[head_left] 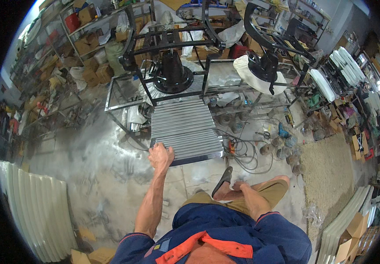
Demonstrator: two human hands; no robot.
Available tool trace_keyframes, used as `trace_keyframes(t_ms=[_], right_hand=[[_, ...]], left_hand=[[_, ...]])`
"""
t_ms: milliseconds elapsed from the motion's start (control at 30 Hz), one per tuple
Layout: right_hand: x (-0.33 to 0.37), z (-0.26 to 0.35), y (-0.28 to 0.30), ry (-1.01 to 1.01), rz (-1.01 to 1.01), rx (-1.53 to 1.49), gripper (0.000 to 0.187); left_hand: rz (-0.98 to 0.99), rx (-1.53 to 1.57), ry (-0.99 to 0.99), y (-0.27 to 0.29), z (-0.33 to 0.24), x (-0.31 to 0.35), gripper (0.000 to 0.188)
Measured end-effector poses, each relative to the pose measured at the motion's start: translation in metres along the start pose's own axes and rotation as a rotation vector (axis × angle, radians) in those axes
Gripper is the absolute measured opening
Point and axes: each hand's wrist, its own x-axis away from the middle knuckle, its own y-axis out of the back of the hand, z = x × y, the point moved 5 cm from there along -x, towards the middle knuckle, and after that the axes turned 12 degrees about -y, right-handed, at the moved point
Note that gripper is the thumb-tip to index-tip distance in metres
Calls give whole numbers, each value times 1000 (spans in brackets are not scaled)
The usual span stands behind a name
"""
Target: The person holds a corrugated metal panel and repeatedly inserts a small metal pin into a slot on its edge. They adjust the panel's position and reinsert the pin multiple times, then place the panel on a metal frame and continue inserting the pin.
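Left hand [160, 156] grips the near-left corner of the ribbed metal panel [185, 127], whose length runs away from it; right hand [241, 187] rests loosely closed on the knee, farther off

Your left hand [160, 156] curls over the corner of the ribbed metal panel [185, 130], hiding its fingertips. Your right hand [238, 187] lies partly behind your raised foot [223, 180]. The lower edge cuts off your torso; shelf clutter [89, 39] is too small to tell.

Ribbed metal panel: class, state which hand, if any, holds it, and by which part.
The left hand grips the ribbed metal panel at its near left corner. The right hand rests by the raised foot, holding nothing visible.
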Motion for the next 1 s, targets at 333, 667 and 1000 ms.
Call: trace_keyframes(t_ms=[333, 667, 1000], right_hand=[[77, -52, 109, -245, -87, 228, 40], [91, 46, 206, 360, -397, -1329, 39], [226, 171, 315, 250, -942, -789, 52]], left_hand=[[-63, -7, 36, 8, 27, 10, 45], [-74, 41, 16, -4, 15, 3, 45], [-169, 71, 132, 1, 17, 8, 43]])
